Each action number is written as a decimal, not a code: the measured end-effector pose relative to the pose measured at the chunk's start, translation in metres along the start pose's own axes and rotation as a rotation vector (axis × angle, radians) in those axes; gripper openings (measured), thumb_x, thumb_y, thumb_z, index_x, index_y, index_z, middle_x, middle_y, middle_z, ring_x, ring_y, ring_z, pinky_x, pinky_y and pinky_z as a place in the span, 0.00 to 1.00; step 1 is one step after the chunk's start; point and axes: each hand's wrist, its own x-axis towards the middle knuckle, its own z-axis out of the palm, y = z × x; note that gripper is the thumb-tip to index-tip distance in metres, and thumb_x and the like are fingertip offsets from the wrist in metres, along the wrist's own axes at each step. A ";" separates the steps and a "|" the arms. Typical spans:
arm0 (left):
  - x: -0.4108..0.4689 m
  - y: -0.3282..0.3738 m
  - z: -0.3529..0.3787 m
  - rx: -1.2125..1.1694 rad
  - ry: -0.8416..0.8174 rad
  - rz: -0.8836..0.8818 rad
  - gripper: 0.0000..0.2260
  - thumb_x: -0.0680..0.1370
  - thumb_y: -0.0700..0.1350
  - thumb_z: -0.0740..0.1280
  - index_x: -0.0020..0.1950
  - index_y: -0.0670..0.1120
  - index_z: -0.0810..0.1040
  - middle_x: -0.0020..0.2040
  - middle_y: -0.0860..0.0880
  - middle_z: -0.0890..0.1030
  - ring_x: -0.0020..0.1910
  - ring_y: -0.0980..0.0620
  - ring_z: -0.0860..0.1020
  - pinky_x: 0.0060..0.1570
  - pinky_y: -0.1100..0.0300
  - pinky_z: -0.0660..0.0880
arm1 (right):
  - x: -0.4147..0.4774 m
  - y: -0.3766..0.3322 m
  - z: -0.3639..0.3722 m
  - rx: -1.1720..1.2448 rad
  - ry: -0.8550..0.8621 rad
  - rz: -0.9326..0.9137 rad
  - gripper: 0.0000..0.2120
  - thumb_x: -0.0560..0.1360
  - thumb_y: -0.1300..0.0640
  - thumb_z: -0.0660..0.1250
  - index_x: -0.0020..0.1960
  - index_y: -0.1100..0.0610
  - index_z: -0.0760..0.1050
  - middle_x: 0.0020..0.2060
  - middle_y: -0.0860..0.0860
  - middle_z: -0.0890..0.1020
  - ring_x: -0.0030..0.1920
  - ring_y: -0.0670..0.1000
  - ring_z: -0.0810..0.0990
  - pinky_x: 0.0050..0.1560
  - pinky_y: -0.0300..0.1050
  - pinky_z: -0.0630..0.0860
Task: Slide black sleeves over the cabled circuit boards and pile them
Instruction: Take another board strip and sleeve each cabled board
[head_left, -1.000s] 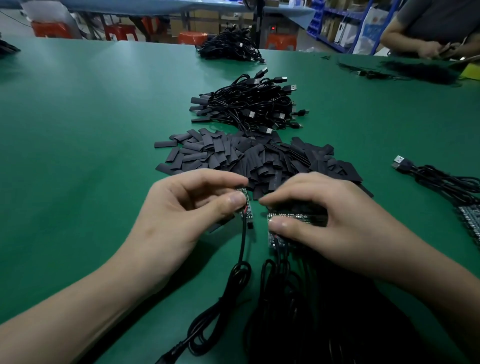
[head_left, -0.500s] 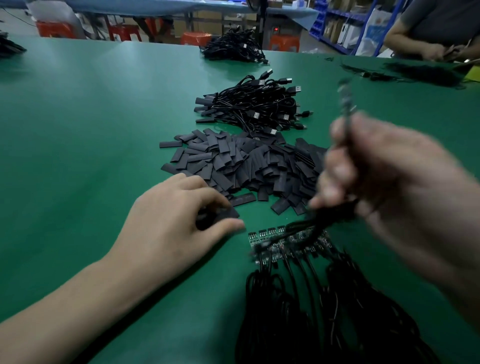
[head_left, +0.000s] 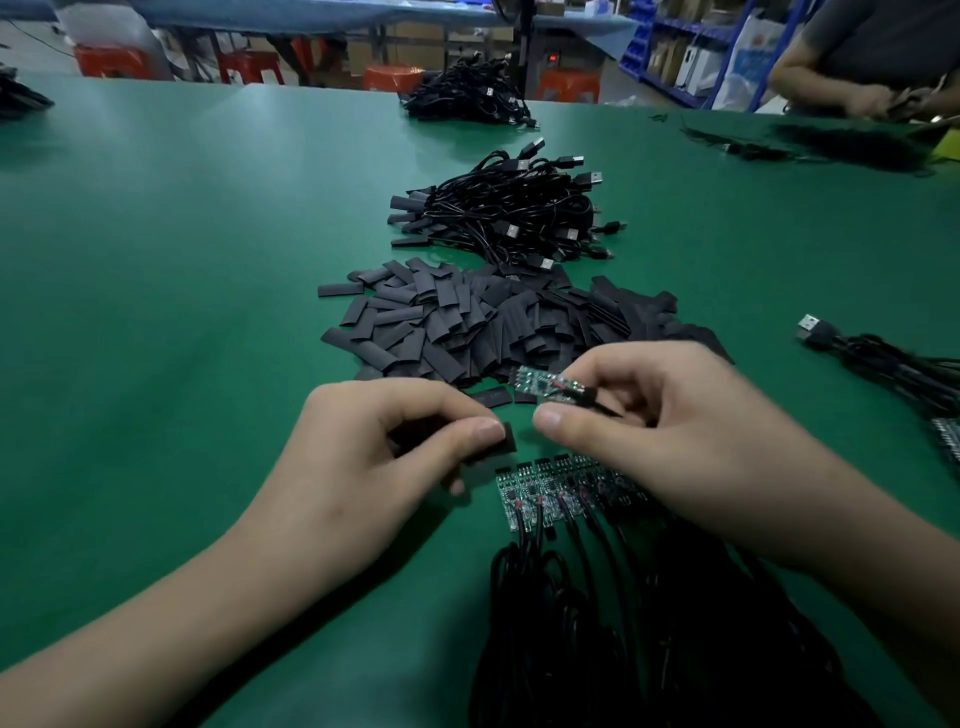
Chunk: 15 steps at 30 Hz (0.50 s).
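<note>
Seen from the head camera, both hands work low over a green table (head_left: 156, 270). The left hand (head_left: 374, 457) pinches a black sleeve (head_left: 501, 441) between thumb and curled fingers, and only the sleeve's right end shows past the thumb tip. The right hand (head_left: 675, 441) is closed on the cabled end of a circuit board (head_left: 540, 383), whose green face points left out of the fingers. Board and sleeve are close together but not touching, with the board slightly higher and farther from the camera.

Just below the hands, a row of bare boards (head_left: 540, 491) lies side by side on the table, partly hidden under the right hand. Their black cables (head_left: 597, 623) trail toward the camera in a dark tangle. Beyond the hands spreads a heap of loose sleeves (head_left: 467, 322). Behind that heap sits a pile of sleeved cables (head_left: 514, 213) with USB plugs sticking out.

At the right edge lies another cable bundle, ending in a USB plug (head_left: 813, 328). A far heap of cables (head_left: 467, 101) rests near the table's back edge, with red stools (head_left: 109, 60) behind it. A second person (head_left: 878, 57) stands at the upper right corner.
</note>
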 end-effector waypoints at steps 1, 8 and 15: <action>-0.001 0.003 0.003 -0.104 -0.023 -0.041 0.08 0.74 0.55 0.70 0.41 0.53 0.86 0.30 0.53 0.82 0.29 0.60 0.79 0.35 0.70 0.72 | 0.000 0.002 0.004 0.031 -0.011 -0.012 0.14 0.72 0.40 0.70 0.44 0.51 0.82 0.26 0.45 0.66 0.28 0.44 0.63 0.32 0.47 0.59; -0.003 0.005 0.015 -0.331 -0.015 -0.103 0.10 0.72 0.54 0.71 0.40 0.49 0.86 0.27 0.51 0.80 0.27 0.59 0.76 0.34 0.70 0.71 | -0.002 0.009 0.008 0.201 -0.102 0.040 0.08 0.76 0.48 0.73 0.45 0.52 0.85 0.25 0.46 0.66 0.25 0.44 0.61 0.26 0.37 0.57; -0.006 0.002 0.009 0.112 0.065 0.147 0.10 0.70 0.55 0.75 0.50 0.58 0.86 0.39 0.58 0.83 0.38 0.58 0.79 0.39 0.66 0.73 | -0.003 0.012 0.010 0.212 -0.078 0.008 0.09 0.78 0.46 0.71 0.44 0.49 0.84 0.25 0.43 0.66 0.25 0.42 0.61 0.26 0.34 0.58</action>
